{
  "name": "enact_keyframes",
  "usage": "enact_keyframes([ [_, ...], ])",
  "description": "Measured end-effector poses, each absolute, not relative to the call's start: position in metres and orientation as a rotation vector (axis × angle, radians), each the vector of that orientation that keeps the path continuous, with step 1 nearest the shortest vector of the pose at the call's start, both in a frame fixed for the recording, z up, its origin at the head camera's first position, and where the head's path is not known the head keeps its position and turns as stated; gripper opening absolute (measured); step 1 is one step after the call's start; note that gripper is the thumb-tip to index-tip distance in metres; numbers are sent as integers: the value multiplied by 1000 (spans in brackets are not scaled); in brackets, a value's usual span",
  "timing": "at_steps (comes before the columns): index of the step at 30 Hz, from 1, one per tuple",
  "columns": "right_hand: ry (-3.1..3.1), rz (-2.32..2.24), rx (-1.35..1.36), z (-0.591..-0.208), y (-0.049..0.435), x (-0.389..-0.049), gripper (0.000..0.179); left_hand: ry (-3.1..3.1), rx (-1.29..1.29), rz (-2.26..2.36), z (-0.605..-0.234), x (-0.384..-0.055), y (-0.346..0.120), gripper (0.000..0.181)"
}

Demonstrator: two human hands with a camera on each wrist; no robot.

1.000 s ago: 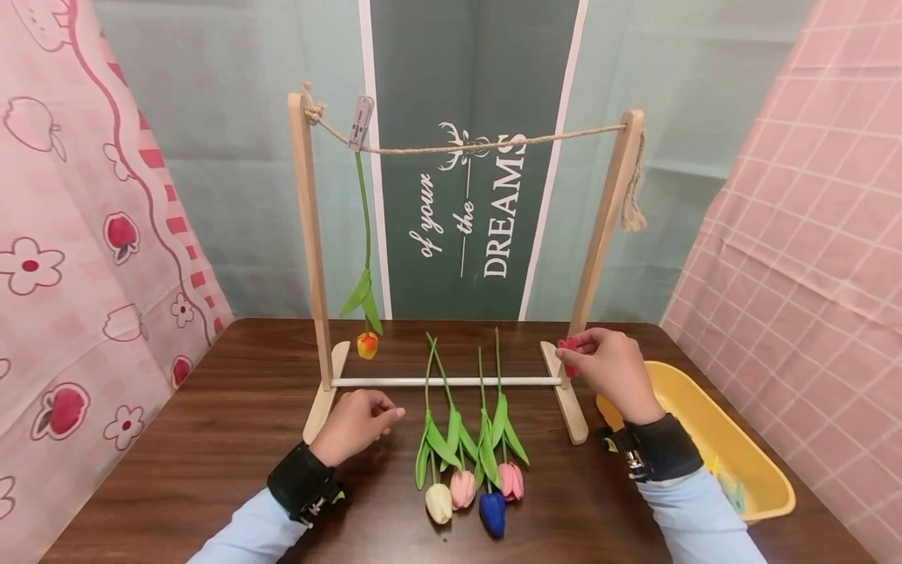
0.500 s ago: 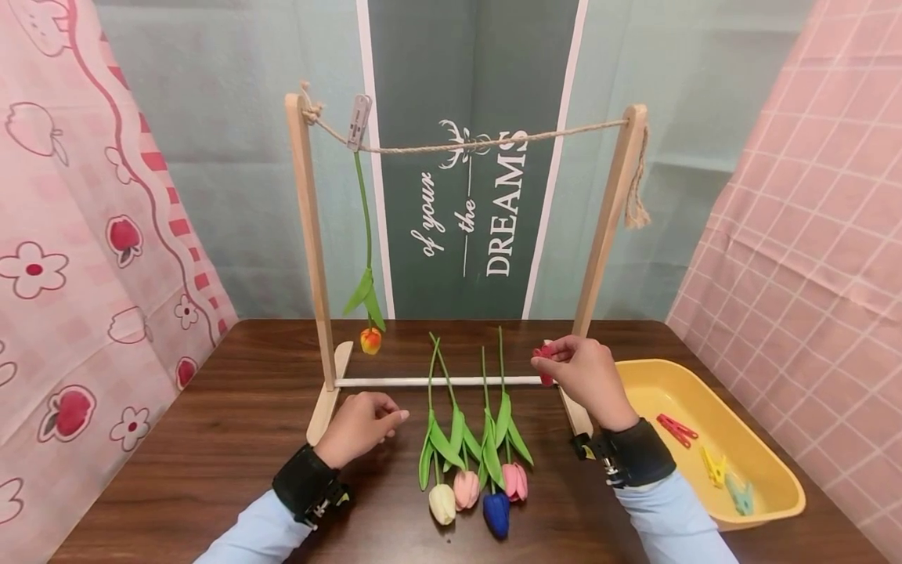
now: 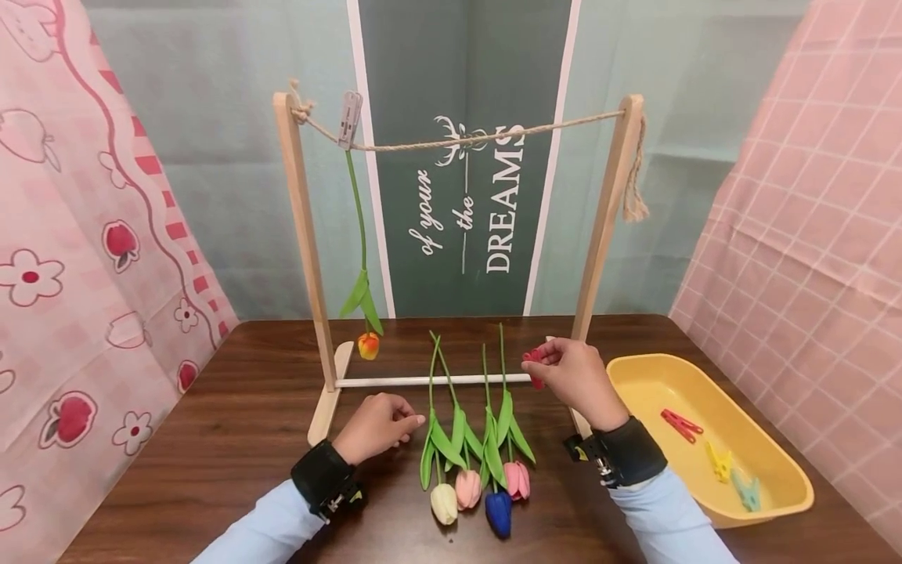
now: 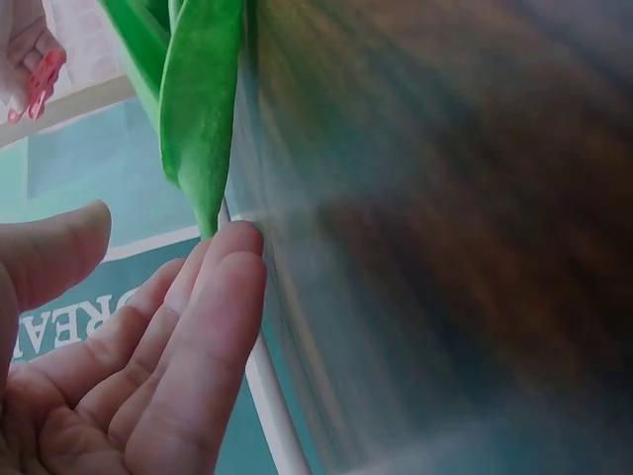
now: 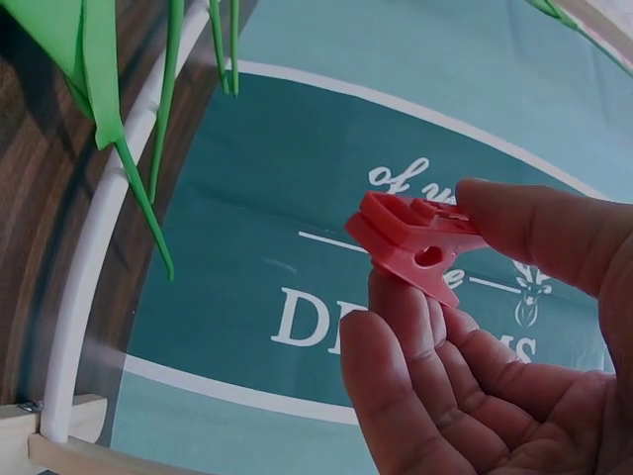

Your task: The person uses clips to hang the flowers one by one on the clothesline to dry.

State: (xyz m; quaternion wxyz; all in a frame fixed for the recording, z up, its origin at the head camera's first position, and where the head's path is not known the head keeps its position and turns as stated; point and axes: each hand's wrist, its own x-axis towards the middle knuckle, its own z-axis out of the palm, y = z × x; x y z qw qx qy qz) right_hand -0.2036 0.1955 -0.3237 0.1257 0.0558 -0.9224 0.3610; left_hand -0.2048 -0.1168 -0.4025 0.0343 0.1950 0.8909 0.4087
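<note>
My right hand (image 3: 581, 382) pinches a red clothespin (image 5: 420, 237) between thumb and fingers, above the table near the rack's right post. To the left, my left hand (image 3: 377, 428) is held low over the table with nothing in it, thumb apart from loosely bent fingers. Its fingertips are close to the green leaves of the white tulip (image 3: 444, 504); whether they touch is unclear. Beside that flower lie a peach tulip (image 3: 468, 489), a blue tulip (image 3: 499, 513) and a pink tulip (image 3: 517, 479), stems pointing away. An orange tulip (image 3: 368, 345) hangs head down from the rope by a grey clothespin (image 3: 349, 120).
A wooden rack (image 3: 304, 235) with a sagging rope (image 3: 451, 144) and a white crossbar (image 3: 395, 382) stands behind the flowers. At right, a yellow basin (image 3: 782, 462) holds a red clothespin (image 3: 681, 425), a yellow one and a teal one. Curtains surround the table.
My right hand has moved left with the red clothespin, away from the basin, uncovering the clothespins there. The left hand has shifted slightly right, closer to the tulip leaves.
</note>
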Motion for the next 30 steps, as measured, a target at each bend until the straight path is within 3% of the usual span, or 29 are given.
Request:
enact_keyframes([
  [30,-2655,1027,241,-331,192,-205,23,2540,430,1174,-399,-236,-83,29],
])
